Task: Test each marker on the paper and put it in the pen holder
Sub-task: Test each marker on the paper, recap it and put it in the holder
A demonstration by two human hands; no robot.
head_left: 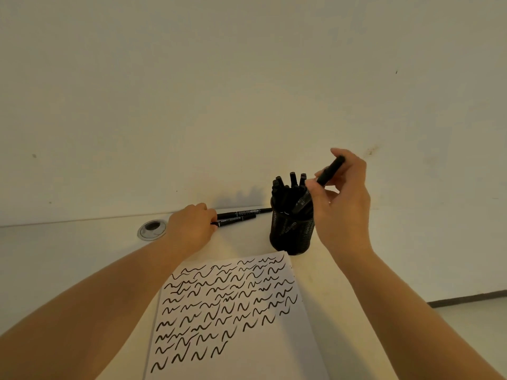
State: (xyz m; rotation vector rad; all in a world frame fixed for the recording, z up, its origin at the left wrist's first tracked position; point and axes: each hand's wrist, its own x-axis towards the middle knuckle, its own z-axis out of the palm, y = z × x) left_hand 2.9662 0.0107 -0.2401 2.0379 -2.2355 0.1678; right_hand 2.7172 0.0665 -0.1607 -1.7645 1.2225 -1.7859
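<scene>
A black mesh pen holder (pixel 291 233) stands on the white desk beyond the paper, with several black markers upright in it. My right hand (pixel 341 198) is just right of the holder's rim and grips a black marker (pixel 330 170) that slants down into the holder. Two black markers (pixel 241 216) lie side by side on the desk to the left of the holder. My left hand (pixel 190 224) rests on their left ends, fingers curled over the nearer one. The white paper (pixel 233 314) in front carries several rows of black squiggles.
A round grey cable grommet (pixel 151 229) sits in the desk left of my left hand. The wall rises directly behind the desk's back edge. The desk's right edge and a strip of floor (pixel 477 308) show at the lower right.
</scene>
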